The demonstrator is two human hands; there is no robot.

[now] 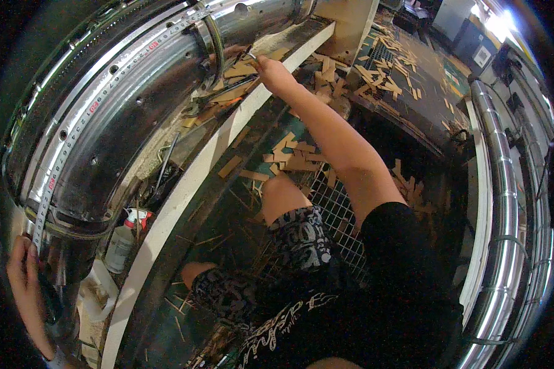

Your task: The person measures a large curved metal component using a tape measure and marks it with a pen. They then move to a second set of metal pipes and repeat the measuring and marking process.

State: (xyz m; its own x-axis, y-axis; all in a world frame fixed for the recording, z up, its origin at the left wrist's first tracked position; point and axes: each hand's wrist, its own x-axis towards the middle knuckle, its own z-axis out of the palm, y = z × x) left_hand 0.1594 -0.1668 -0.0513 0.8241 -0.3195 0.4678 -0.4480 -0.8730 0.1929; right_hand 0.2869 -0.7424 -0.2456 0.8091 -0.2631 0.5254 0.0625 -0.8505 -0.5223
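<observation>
A white measuring tape (pixel 80 132) with black and red marks runs along the large shiny metal cylinder (pixel 114 178). At the lower left, my left hand (pixel 24 270) is closed at the near end of the tape, fingers bent against it by the cylinder's rim. My right arm stretches out to the far side of the white beam. There my right hand (pixel 274 75) is closed, pinching a thin dark tool (pixel 247 54) with a bright metal part; its kind is too small to make out. Below it lie cardboard strips (pixel 237 72) and hand tools on the ledge.
A long white beam (pixel 218 135) curves between me and the cylinder. Beside it stand a spray bottle (pixel 122 243) with a red and white head and a cut-open white jug (pixel 97 292). Cardboard scraps (pixel 295 157) litter the metal grating (pixel 345 227). Shiny rollers (pixel 505 203) stand at the right.
</observation>
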